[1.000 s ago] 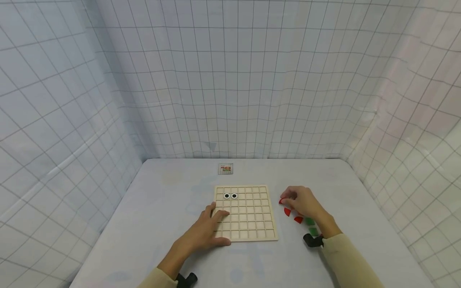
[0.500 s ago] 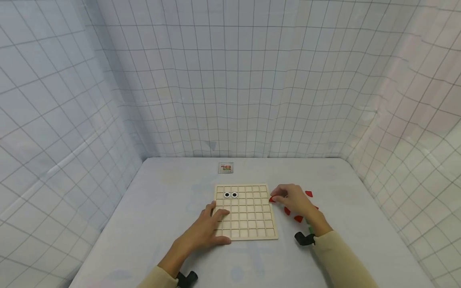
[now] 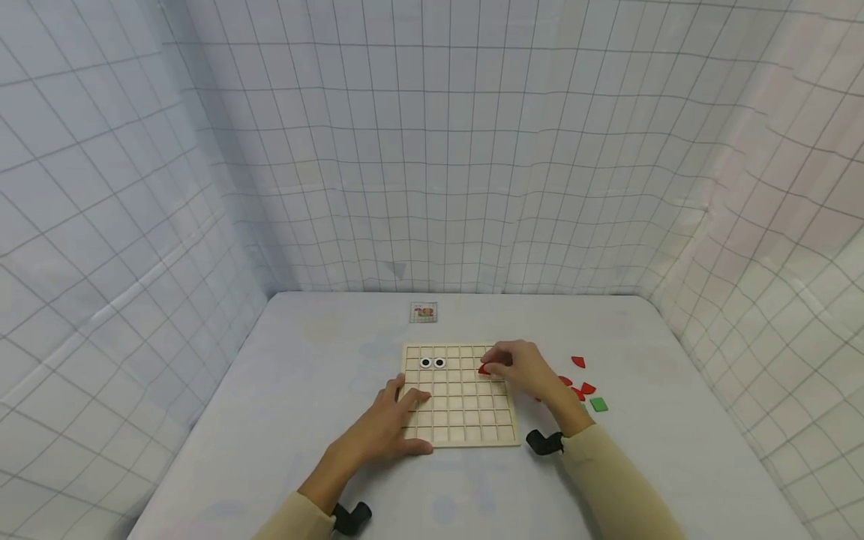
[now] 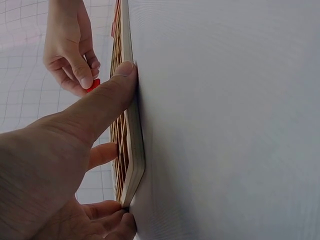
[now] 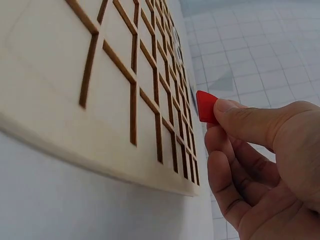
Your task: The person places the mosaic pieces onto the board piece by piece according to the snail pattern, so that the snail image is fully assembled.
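Note:
A pale wooden grid board [image 3: 466, 433] lies flat on the table. Two white tiles with black dots, like eyes [image 3: 439, 363], sit side by side in its upper left. My left hand [image 3: 378, 433] rests at the board's near left corner, fingers spread: the thumb touches the near edge, the index finger reaches over the grid, and the others lie along the left side. My right hand [image 3: 523, 369] pinches a red wedge-shaped piece [image 5: 206, 106] between thumb and fingers. It holds the piece above the right part of the grid, apart from the board in the right wrist view.
Several red curved-edged pieces [image 3: 578, 361] and a green square piece [image 3: 598, 404] lie on the table to the right of the board, some partly hidden by my right arm. A small picture card [image 3: 423, 312] lies behind the board. Grid-patterned white curtains [image 3: 432, 150] enclose the table.
My right hand has carried the red piece leftward from the loose pieces to over the board's right side, uncovering more pieces. My left hand has stayed in place.

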A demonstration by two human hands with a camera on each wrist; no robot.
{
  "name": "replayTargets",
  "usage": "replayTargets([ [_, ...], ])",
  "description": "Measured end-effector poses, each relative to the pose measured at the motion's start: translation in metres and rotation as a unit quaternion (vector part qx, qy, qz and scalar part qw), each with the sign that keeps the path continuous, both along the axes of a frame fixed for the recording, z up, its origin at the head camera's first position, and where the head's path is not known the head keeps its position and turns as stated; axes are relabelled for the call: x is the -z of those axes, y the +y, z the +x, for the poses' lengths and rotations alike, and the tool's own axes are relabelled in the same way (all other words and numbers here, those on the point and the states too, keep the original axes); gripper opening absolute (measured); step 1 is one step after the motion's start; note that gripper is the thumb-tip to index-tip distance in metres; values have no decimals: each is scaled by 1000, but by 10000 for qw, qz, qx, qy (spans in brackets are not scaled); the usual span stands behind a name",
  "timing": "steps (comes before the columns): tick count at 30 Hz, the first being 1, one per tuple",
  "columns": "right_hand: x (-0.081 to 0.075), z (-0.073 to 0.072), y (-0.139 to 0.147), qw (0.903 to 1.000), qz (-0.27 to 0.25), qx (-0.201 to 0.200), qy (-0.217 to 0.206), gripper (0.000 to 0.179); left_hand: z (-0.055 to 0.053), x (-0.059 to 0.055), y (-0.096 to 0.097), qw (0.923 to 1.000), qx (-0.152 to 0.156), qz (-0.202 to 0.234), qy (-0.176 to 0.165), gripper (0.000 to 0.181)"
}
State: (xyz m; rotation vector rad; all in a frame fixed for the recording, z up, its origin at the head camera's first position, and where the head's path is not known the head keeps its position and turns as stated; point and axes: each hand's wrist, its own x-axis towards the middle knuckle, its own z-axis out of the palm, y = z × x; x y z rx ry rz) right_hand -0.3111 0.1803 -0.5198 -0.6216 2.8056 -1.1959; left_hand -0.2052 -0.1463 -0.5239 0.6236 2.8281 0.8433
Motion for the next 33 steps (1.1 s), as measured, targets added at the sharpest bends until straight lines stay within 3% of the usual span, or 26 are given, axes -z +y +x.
replayTargets([
  [8, -3, 0, -32, 9997, -56, -152, -159, 4, 1, -8, 2, 9994, -158, 213, -232, 89],
  [13, 0, 1, -50, 9996, -30, -171, -231, 4, 2, -6, 2, 9996, -167, 145, -163, 88],
  [20, 9, 0, -71, 9991, -220, -334, -150, 7, 3, -4, 3, 9989, -276, 189, -331, 89],
  [22, 11, 0, -76, 9989, -251, -374, -130, 8, 2, 0, 1, 9991, -226, 239, -263, 89],
  [33, 19, -2, -93, 9980, -508, -364, 9, 8, 1, 0, 1, 9996, 110, 245, 11, 88],
])
